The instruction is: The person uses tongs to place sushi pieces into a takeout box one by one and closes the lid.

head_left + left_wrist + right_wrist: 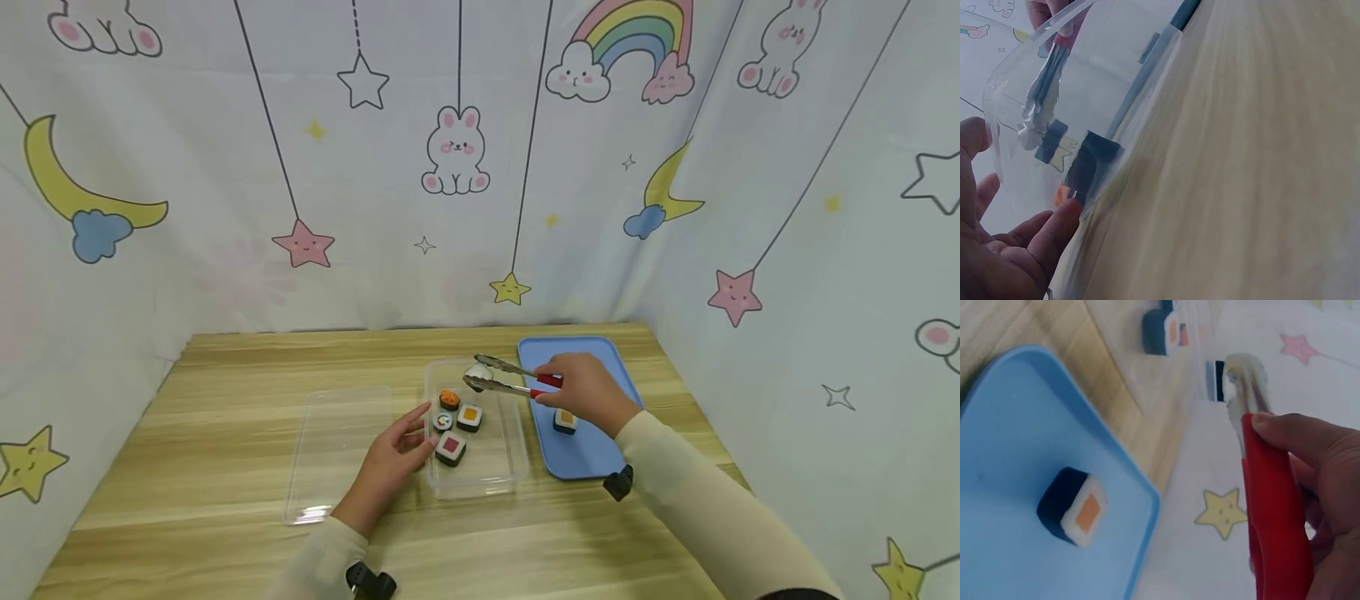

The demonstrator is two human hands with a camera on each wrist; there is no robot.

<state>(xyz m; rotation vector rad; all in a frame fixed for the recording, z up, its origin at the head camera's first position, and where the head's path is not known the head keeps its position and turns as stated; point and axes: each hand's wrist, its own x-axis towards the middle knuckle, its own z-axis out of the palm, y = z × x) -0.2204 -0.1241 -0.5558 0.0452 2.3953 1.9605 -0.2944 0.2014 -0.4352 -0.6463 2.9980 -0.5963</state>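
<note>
My right hand (588,387) grips metal tongs (498,375) by their red handles (1275,512). Between the tong tips is a toy sushi piece (478,372), white and dark, above the far part of a clear plastic box (491,479). Inside the box sit several toy sushi pieces: an orange-topped one (449,400), a small round roll (443,421), a yellow-centred roll (470,417) and a red-centred roll (451,448). My left hand (397,450) touches the box's left wall, fingers extended; the left wrist view shows the fingertips (1069,212) against the clear plastic.
Right of the box lies a blue tray (577,462) bearing one orange-centred sushi roll (566,421). A clear lid (337,454) lies flat on the wooden table (202,442) to the left. A patterned curtain (390,283) stands behind the table.
</note>
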